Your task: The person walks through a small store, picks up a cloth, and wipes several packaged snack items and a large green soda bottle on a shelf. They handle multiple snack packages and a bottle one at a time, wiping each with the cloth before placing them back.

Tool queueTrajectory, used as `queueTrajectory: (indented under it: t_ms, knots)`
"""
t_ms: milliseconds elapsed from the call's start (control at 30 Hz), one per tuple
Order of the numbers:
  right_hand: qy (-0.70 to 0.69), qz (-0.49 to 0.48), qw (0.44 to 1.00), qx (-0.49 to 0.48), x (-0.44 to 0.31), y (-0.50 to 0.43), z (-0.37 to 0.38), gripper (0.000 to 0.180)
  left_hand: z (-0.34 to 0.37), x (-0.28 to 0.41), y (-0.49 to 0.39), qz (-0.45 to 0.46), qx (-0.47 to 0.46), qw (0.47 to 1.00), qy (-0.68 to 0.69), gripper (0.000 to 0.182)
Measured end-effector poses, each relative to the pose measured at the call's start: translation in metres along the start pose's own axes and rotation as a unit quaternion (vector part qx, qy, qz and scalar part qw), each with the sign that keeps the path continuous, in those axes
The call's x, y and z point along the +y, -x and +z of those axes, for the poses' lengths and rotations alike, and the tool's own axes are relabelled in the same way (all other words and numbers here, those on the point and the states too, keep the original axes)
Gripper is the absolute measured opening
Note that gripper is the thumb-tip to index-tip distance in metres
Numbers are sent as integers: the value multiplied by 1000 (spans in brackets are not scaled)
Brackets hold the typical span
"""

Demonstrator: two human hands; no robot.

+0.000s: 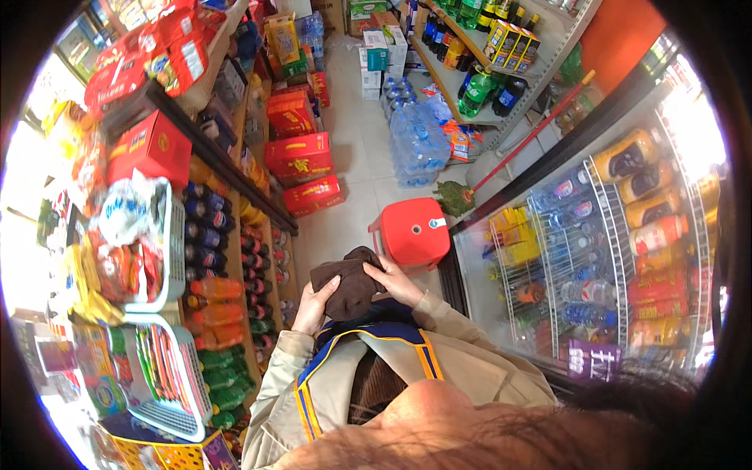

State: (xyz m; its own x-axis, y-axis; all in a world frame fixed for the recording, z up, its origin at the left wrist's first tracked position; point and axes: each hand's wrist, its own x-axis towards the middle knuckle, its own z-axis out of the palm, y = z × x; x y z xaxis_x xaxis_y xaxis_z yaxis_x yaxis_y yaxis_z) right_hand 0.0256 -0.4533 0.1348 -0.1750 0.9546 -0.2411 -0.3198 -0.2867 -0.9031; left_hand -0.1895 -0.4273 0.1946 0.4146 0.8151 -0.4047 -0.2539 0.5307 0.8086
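Observation:
A folded dark brown cloth (346, 288) is held in front of the body, above the navy apron edged in orange. My left hand (314, 305) grips its near left side, with the thumb lying on top. At the right side, my right hand (395, 281) holds the bunched upper part of the cloth, thumb on top and fingers partly hidden. Just beyond the right hand stands a red plastic stool (414, 232) with a small label on its seat.
Drink shelves (235, 205) and plastic baskets (176, 252) line the left. A glass-doored drinks cooler (552, 282) stands right. Red cartons (299, 155), wrapped water bottles (417, 141) and a red-handled broom (529, 135) border the tiled aisle (358, 153).

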Motion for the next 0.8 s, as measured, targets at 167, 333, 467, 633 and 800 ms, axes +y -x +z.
queueTrajectory:
  t_ms: [167, 333, 467, 633, 800]
  knots:
    - [-219, 150, 962, -61, -76, -31, -10, 56, 23, 35, -56, -7, 13, 1000, -22, 35]
    - [-179, 90, 980, -11, -84, -66, -62, 44, 42, 48, -126, -31, -17, 999, -20, 35]
    - [-153, 7, 984, 92, -87, -89, -95, 42, 45, 49, -194, -72, -50, 996, -20, 35]
    - [-142, -61, 962, 224, -104, -128, -119, 42, 39, 51, -284, -113, -123, 983, -79, 58]
    - [2, -132, 939, 318, -144, -193, -106, 45, 41, 100, -356, -266, -196, 942, -53, 83]
